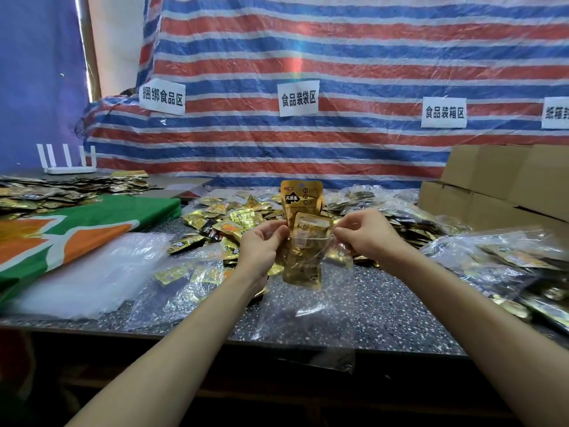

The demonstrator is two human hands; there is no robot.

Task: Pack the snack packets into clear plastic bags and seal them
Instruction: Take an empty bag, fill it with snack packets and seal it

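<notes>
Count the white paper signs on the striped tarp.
4 white paper signs: one at left, one at centre, one at right, one cut off by the frame edge; others may lie beyond.

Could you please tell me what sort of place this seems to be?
Probably a makeshift food-packing workshop: loose snack packets heaped on the table, stacked cardboard boxes, and paper signs on a striped tarp.

My left hand (261,241) and right hand (366,232) pinch opposite sides of the mouth of a clear plastic bag (308,318), which hangs above the speckled dark stone surface (400,309). Inside it stand gold foil snack packets (311,229), perhaps three, since the foil blurs together. One pokes well out of the top. Behind lies a loose heap of gold and black foil packets (234,217).
</notes>
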